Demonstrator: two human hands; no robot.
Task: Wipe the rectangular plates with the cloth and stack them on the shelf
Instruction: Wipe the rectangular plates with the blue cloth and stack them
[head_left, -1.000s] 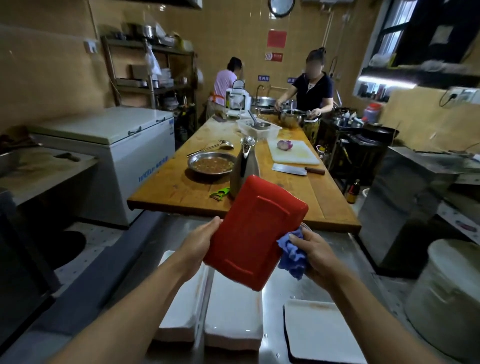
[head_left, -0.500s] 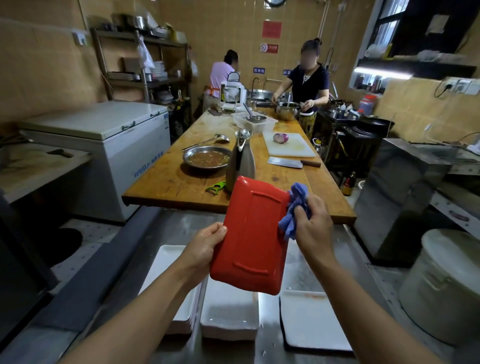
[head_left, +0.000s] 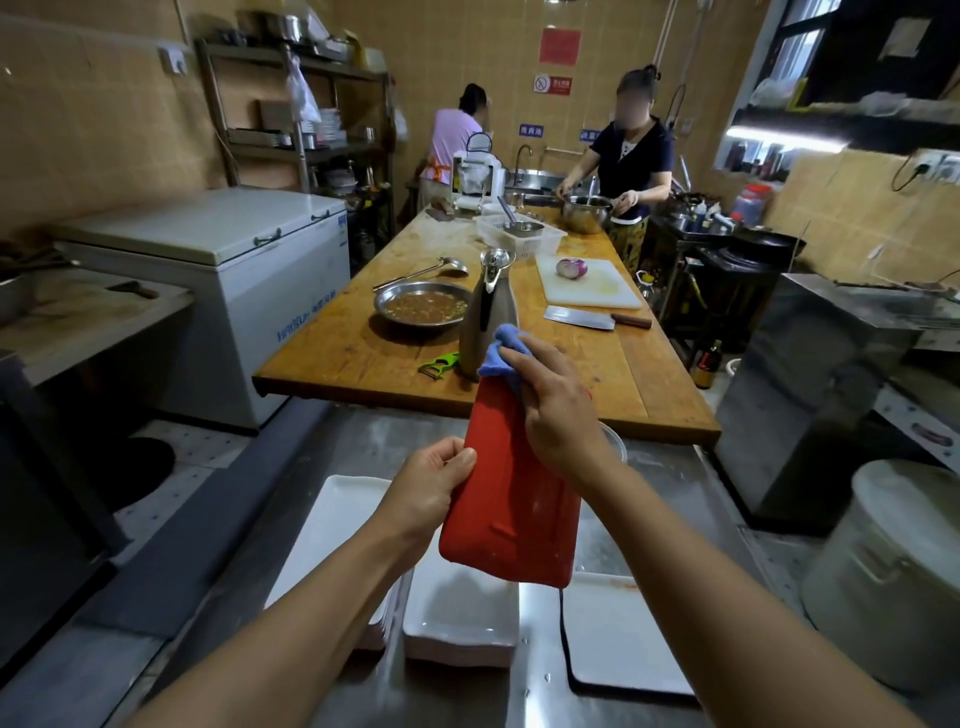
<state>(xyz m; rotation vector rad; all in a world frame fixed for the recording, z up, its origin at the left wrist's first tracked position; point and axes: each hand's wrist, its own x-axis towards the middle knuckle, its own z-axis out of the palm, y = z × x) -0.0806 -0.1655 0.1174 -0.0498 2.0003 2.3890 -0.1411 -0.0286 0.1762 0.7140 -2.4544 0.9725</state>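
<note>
Steel counter (head_left: 332, 519): 3 white plates (head_left: 460, 613) below red plate (head_left: 511, 499)

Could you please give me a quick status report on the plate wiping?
Left hand grips red plate edge. Right hand presses blue cloth on its top end. White plates wait below. Nothing obstructing.
</note>
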